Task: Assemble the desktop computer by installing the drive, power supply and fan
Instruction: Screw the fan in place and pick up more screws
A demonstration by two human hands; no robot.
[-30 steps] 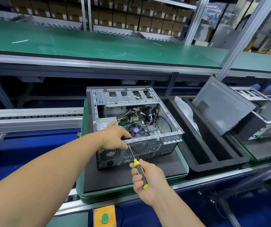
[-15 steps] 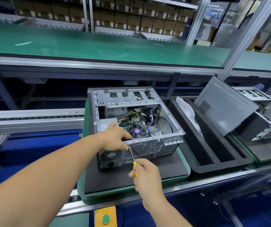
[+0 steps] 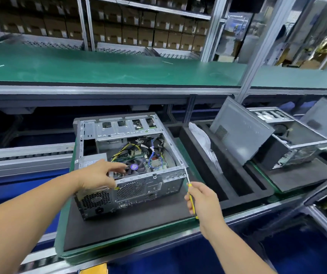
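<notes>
The open desktop case (image 3: 150, 186) lies on its side on a black mat over a green pallet (image 3: 63, 224). Its rear panel faces me, with the power supply grille (image 3: 94, 199) at the left and the rear fan grille (image 3: 130, 189) beside it. A CPU fan (image 3: 134, 166) and cables show inside, and the drive cage (image 3: 127, 128) is at the far end. My left hand (image 3: 99, 175) rests on the rear top rim, fingers stretched over the inside and thumb on the panel. My right hand (image 3: 203, 200) grips a yellow-handled screwdriver (image 3: 192, 203), its tip near the case's right rear corner.
A black foam tray (image 3: 237, 186) with a plastic bag (image 3: 202, 139) sits right of the pallet. A grey side panel (image 3: 239, 129) leans against another open case (image 3: 297, 147). A green shelf (image 3: 109, 70) runs above, and a yellow button box (image 3: 93, 269) is at the front edge.
My right hand has carried the screwdriver from the rear panel's middle to the right rear corner. My left hand's fingers have stretched out over the rim.
</notes>
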